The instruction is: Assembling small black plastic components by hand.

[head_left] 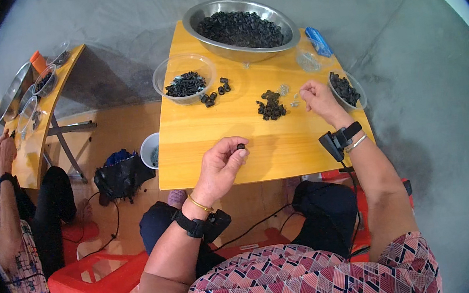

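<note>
Near the front of the yellow table (201, 162), my left hand (222, 166) pinches a small black plastic part (241, 146) between thumb and fingertips. My right hand (319, 101) is over the table's right side, its fingers curled together; anything in them is hidden. Just left of it lie a few tiny clear or silvery pieces (294, 104), too small to name. Beside these is a loose pile of small black parts (270, 107). Several thicker black parts (214, 94) lie farther left. A clear bowl of black parts (346, 88) stands close to my right wrist.
A large metal basin (196, 34) full of black parts stands at the back. At left is a clear bowl (187, 98) of black pieces. A blue packet (318, 42) and a clear tub (309, 61) sit back right. Another person's hands (6, 150) work at a neighbouring table (34, 163).
</note>
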A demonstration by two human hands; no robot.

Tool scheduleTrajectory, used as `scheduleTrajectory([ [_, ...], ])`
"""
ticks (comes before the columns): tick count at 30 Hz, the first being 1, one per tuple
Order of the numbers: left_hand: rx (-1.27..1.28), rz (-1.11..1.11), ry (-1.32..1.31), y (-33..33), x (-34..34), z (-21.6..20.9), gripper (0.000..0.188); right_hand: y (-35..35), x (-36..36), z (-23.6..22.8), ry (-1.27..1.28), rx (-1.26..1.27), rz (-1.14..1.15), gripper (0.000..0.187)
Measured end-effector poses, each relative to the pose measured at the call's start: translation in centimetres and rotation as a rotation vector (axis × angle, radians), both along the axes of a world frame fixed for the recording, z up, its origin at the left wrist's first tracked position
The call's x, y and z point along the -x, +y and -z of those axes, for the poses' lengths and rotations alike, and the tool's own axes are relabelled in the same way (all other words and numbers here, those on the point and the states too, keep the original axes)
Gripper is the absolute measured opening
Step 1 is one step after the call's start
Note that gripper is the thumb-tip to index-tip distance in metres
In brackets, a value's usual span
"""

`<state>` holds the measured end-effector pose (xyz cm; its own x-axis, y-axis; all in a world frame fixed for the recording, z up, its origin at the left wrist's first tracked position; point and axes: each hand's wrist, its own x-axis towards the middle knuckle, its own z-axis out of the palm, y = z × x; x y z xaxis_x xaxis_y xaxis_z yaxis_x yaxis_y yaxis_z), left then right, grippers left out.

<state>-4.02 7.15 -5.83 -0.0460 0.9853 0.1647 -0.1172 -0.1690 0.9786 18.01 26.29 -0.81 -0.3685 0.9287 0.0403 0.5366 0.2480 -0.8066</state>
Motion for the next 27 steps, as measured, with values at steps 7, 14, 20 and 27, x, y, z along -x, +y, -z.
scheduleTrajectory([
  [7, -0.035, -0.025, -0.146, -0.5, -0.1, -1.0, 0.021, -5.8, 1.7, -2.8, 0.367, 0.135, -0.192, 0.011],
  [14, -0.166, 0.002, -0.256, -2.8, -1.5, -3.6, 0.019, -15.3, 2.6, -4.9, 0.456, 0.027, -0.293, 0.012],
  [20, -0.254, 0.065, -0.26, -5.9, -2.9, -7.4, 0.016, -20.3, 2.0, -7.8, 0.504, -0.035, -0.368, 0.009],
  [27, -0.236, 0.092, -0.162, -8.2, -4.2, -8.5, 0.018, -21.6, 1.6, -8.2, 0.614, -0.055, -0.454, 0.008],
])
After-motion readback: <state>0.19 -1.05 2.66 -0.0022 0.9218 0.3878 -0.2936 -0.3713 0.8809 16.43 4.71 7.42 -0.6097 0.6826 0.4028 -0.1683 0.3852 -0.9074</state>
